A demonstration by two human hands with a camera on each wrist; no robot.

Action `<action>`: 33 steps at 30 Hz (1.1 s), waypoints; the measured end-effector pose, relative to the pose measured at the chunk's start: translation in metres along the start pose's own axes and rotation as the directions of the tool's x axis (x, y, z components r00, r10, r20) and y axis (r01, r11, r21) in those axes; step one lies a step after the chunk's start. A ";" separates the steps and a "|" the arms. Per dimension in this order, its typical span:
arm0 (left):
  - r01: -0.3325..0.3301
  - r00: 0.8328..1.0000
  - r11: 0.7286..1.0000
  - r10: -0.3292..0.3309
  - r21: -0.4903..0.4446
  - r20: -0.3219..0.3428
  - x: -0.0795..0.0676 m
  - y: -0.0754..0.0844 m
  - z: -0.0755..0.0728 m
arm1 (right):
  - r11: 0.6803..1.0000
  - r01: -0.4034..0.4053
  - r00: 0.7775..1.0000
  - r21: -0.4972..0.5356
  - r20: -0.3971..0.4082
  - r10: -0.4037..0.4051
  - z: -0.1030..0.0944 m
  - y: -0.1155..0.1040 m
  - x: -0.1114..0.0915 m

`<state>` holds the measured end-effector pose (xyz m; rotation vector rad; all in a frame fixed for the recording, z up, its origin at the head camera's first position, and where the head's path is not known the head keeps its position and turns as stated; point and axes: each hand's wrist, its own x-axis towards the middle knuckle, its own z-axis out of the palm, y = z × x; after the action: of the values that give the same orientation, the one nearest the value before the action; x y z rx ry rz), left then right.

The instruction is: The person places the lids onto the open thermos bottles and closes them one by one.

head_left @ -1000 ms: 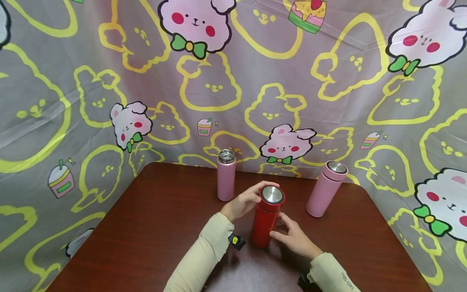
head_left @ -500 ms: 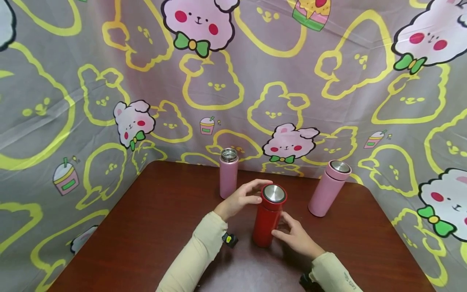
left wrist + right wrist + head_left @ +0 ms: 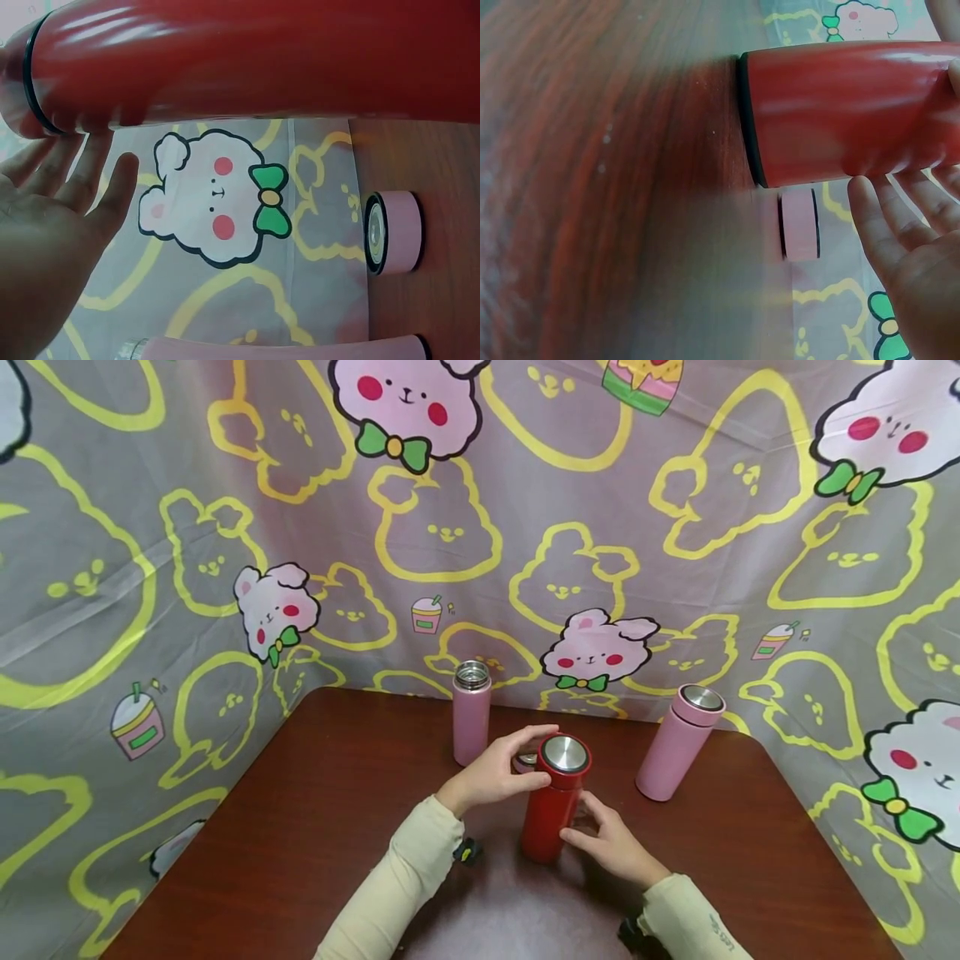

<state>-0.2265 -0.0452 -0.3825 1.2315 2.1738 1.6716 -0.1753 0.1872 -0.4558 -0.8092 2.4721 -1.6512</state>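
A red thermos [image 3: 551, 822] with a silver-topped red lid [image 3: 565, 753] stands upright on the brown table. My left hand [image 3: 491, 772] holds it at the lid, thumb on the near side and fingers reaching round behind. Lower down, my right hand [image 3: 615, 843] grips the body from the right, with fingertips against its wall in the right wrist view. Behind the red thermos lies a loose pink lid [image 3: 397, 232], mostly hidden from the head view. A pink thermos without its lid [image 3: 471, 718] stands at the back, its steel mouth showing.
Another pink thermos [image 3: 675, 747], with its lid on, stands at the back right. A patterned cloth [image 3: 442, 552] hangs behind and at both sides of the table [image 3: 315, 827].
My left thumb has slid rightward across the front of the red lid, and the left hand has turned slightly. The pink lid behind now shows. My right hand stays on the body.
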 end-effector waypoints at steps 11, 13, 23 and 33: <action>0.072 0.996 0.997 -0.069 0.042 -0.059 0.002 0.001 0.002 | 1.000 -0.012 1.000 -0.003 0.016 0.012 -0.001 0.000 0.001; 0.079 0.995 0.996 -0.076 0.039 -0.065 0.003 0.000 0.002 | 1.000 -0.012 1.000 -0.001 0.016 0.012 -0.001 -0.002 0.001; 0.103 0.991 0.995 -0.102 0.009 -0.088 0.005 -0.001 0.006 | 1.000 -0.024 1.000 0.002 0.003 0.023 0.000 -0.004 0.000; 0.105 0.988 0.994 -0.102 0.022 -0.113 0.007 0.000 0.007 | 1.000 -0.010 1.000 0.009 0.006 0.010 0.001 -0.002 0.000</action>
<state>-0.2271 -0.0348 -0.3825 1.0352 2.2899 1.7125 -0.1738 0.1860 -0.4546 -0.7980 2.4584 -1.6532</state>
